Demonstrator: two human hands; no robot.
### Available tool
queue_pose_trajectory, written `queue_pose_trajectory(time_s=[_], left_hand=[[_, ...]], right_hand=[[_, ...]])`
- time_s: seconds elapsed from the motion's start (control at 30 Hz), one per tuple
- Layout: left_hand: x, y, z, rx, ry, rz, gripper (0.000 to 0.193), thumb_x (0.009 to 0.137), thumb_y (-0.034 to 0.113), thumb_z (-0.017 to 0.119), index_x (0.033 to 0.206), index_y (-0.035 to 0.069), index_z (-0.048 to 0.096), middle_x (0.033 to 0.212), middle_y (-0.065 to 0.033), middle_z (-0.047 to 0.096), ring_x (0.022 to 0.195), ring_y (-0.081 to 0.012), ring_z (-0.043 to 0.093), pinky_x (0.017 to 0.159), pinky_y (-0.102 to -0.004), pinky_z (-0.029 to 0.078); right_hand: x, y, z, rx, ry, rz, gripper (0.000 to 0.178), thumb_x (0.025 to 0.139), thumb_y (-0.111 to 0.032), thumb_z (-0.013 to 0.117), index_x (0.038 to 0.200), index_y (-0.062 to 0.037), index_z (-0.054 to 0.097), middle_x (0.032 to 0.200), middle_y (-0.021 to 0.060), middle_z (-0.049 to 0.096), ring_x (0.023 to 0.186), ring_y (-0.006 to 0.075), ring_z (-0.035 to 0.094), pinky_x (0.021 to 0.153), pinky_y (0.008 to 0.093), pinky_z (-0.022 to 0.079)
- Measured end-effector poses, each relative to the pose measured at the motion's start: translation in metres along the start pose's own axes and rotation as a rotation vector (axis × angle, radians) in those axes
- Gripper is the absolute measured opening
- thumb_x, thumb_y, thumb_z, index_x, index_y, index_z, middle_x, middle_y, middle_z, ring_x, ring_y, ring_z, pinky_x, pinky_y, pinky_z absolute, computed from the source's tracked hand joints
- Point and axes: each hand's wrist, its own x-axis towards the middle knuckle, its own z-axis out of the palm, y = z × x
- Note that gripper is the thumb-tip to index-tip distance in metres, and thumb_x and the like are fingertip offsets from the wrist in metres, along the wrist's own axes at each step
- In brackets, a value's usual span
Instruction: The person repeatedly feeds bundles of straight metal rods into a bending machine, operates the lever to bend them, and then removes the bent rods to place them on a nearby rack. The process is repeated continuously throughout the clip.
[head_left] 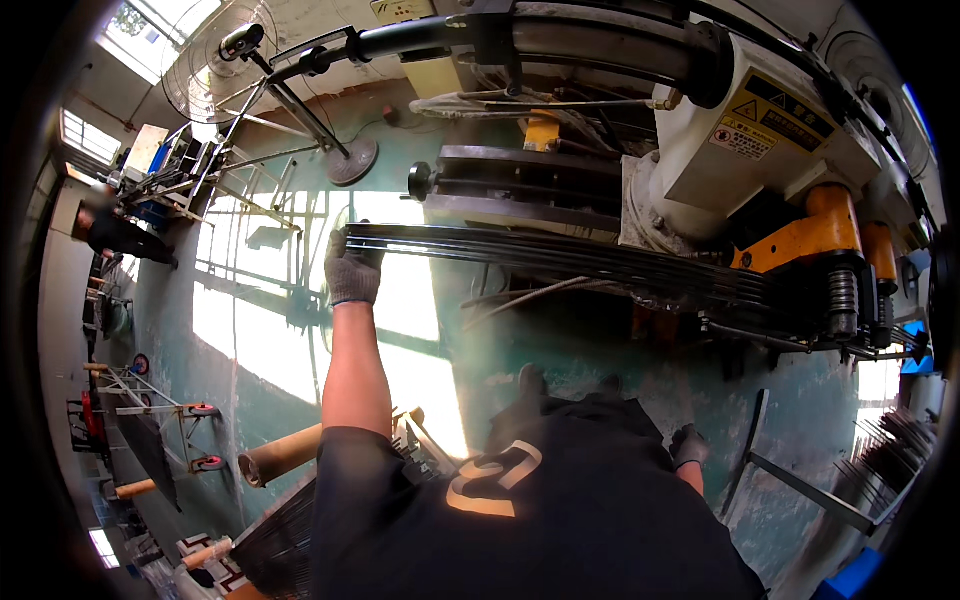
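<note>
My left hand (354,268), in a grey knit glove, is stretched out ahead with its fingers closed around the left end of a bundle of long thin black metal bars (520,246). From there the bars run right, into the machine (740,130) by its orange bracket (808,232) and coil spring (843,303). My right hand (689,446), gloved too, hangs low beside my body, apart from the bars; its fingers are too small and dark to read.
A dark steel beam (530,185) juts left from the machine, behind the bars. A standing fan's round base (350,161) is farther back. Left of me lie a cardboard tube (280,456) and a wheeled frame (180,410); right, a metal frame (800,483). Another person (122,234) stands far left.
</note>
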Motion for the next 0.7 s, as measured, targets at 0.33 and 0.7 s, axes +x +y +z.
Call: queue_pose_trajectory(time_s=[0.33,0.7], left_hand=[[0.017,0.009,-0.026,0.533,-0.265,0.112,0.047,0.115,0.033,0.042,0.159,0.018,0.038,0.150,-0.0189,0.057,0.132,-0.0396,0.059,0.109,-0.0585,0.051],[0.024,0.006,-0.029,0.224,-0.467,-0.168,0.064,0.110,0.055,0.042,0.158,0.013,0.045,0.158,-0.0245,0.048,0.145,-0.0438,0.047,0.121,-0.0647,0.036]], right_hand=[[-0.010,-0.022,-0.011,0.013,0.028,-0.112,0.021,0.093,-0.026,0.070,0.098,-0.0052,0.071,0.083,0.0079,0.070,0.065,0.0192,0.063,0.056,0.0332,0.047],[0.049,-0.036,0.001,-0.513,-0.093,-0.142,0.027,0.094,-0.028,0.069,0.099,-0.0013,0.073,0.087,0.0088,0.075,0.065,0.0168,0.063,0.060,0.0350,0.048]])
